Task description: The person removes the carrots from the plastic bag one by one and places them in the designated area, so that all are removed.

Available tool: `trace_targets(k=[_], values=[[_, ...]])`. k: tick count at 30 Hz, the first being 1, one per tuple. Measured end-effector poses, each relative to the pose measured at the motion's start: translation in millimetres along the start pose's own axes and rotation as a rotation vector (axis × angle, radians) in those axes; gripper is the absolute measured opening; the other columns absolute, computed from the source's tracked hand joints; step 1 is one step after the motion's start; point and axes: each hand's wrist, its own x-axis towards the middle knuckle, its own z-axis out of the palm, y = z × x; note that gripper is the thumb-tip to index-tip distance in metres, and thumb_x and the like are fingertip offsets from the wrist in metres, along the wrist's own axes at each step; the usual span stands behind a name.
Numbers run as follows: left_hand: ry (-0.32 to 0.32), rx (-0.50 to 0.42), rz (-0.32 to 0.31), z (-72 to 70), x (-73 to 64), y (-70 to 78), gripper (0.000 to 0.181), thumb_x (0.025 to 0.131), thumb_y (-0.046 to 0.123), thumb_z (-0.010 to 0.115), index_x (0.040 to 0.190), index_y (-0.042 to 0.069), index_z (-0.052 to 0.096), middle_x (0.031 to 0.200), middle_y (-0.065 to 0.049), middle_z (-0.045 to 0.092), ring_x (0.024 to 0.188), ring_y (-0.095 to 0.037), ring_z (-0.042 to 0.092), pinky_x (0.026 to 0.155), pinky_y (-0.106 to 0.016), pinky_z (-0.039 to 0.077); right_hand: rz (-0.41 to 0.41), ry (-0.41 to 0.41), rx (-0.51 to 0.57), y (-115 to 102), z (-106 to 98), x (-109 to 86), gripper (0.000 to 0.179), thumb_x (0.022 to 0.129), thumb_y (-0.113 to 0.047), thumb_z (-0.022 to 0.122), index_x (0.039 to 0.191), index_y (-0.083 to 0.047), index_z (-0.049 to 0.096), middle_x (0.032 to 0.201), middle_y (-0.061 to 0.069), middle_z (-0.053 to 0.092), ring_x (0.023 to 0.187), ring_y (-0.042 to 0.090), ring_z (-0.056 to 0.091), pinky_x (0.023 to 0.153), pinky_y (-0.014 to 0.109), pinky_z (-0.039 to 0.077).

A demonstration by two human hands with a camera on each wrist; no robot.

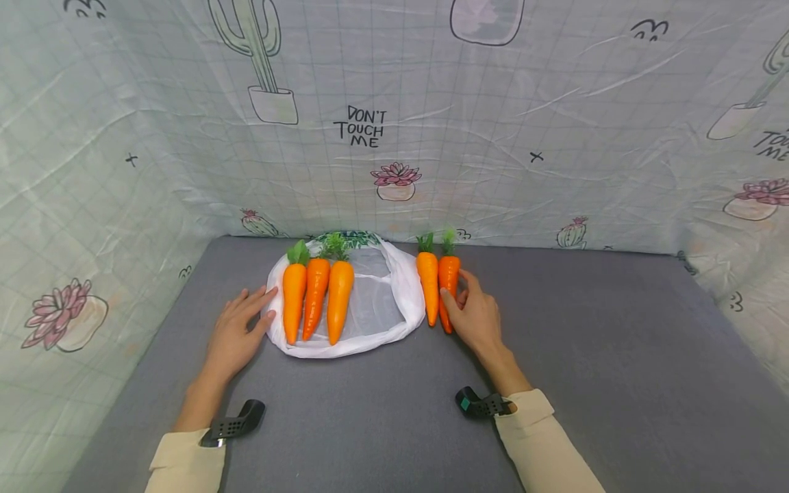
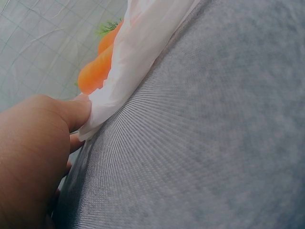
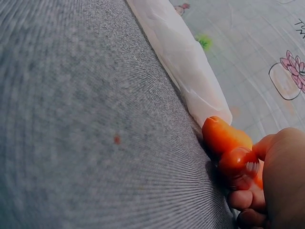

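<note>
A white plastic bag (image 1: 407, 291) lies on the table with its mouth spread wide and its rim rolled. Three orange carrots (image 1: 341, 301) with green tops lie side by side in its left half. My left hand (image 1: 237, 332) rests at the bag's left rim, thumb and fingertips touching the plastic (image 2: 107, 98). To the right of the bag are two more carrots, a lighter one (image 1: 427, 284) against the rim and a redder one beside it. My right hand (image 1: 477, 315) grips the redder carrot (image 3: 236, 164) between thumb and fingers, near its lower half.
Grey cloth covers the table (image 1: 592, 356). Behind it and along both sides hangs a pale curtain (image 1: 468, 137) with cactus drawings, meeting the table's back edge just past the carrot tops. Each wrist wears a black strap with a camera (image 1: 237, 421).
</note>
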Motion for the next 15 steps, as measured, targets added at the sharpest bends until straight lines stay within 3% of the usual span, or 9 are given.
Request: trace_targets(k=[15], values=[[0.003,0.006,0.001,0.8,-1.1,-0.8,0.045,0.096,0.025,0.057,0.138,0.011,0.052,0.142,-0.022,0.044,0.135,-0.047,0.026,0.110,-0.062,0.010,0.029,0.039,-0.006,-4.1,-5.6,-1.6,0.052,0.092,-0.040,0.060,0.131,-0.006,0.052,0.066,0.003,0.054,0.052,0.019,0.048,0.050,0.032,0.037]])
